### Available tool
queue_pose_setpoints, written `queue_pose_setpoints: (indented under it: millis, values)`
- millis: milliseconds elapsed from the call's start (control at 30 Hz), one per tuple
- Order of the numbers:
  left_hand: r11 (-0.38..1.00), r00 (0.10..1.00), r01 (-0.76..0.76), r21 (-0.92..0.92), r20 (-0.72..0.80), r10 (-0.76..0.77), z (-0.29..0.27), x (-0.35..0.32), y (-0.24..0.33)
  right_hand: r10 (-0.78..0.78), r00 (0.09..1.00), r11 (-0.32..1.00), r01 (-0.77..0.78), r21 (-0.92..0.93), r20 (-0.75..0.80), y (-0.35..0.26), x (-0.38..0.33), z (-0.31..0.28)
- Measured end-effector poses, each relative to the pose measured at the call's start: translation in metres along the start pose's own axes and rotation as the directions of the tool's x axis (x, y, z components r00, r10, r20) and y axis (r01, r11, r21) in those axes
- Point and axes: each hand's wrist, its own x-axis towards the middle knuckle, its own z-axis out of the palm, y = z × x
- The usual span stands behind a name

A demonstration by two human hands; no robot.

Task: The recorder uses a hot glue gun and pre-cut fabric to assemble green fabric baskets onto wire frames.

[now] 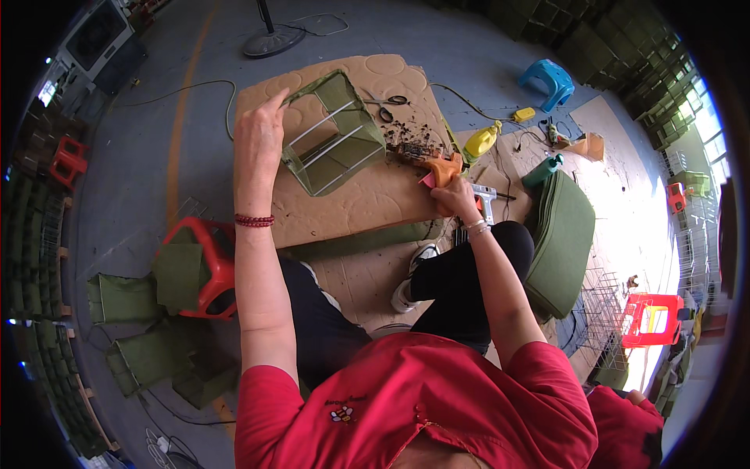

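A green felt-covered wire basket [334,133] is being steadied near the cardboard sheet's [367,195] far edge by the left hand [258,133], fingers pressed together on its corner. An orange glue gun [444,169] is being gripped by the right hand [457,195], fingers curled around it.

red short-sleeved shirt, black trousers, white shoe [406,291], red bead bracelet [254,221], silver bangle [476,227].

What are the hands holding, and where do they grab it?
The left hand grips the green fabric-covered wire box at its upper left corner edge. The right hand holds an orange tool by its lower end, tip against the cardboard sheet.
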Motion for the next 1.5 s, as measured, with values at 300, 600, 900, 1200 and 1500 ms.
queue_pose_setpoints:
  millis: [300,600,900,1200,1500]
  values:
    - [0.997,0.997,0.078,-0.012,0.006,-0.078,-0.022,-0.020,-0.004,0.195,0.963,0.687,-0.270,0.675,0.186,-0.018,-0.028,-0.033]
    - [0.976,0.979,0.204,0.074,0.007,-0.205,-0.012,-0.017,-0.002,0.123,0.960,-0.212,-0.223,0.952,0.252,-0.008,-0.025,-0.018]
    - [0.981,0.981,0.186,0.054,0.054,-0.188,-0.026,-0.026,-0.004,-0.079,0.993,0.019,-0.084,0.996,0.086,-0.072,-0.076,-0.107]
    - [0.963,0.954,0.220,0.154,0.173,-0.245,-0.042,-0.043,0.006,-0.432,0.850,0.025,-0.323,0.946,0.301,-0.106,-0.150,-0.082]
    - [0.953,0.934,0.198,0.227,0.250,-0.253,-0.051,-0.058,0.006,-0.428,0.695,0.588,-0.272,0.762,0.578,-0.125,-0.175,-0.073]
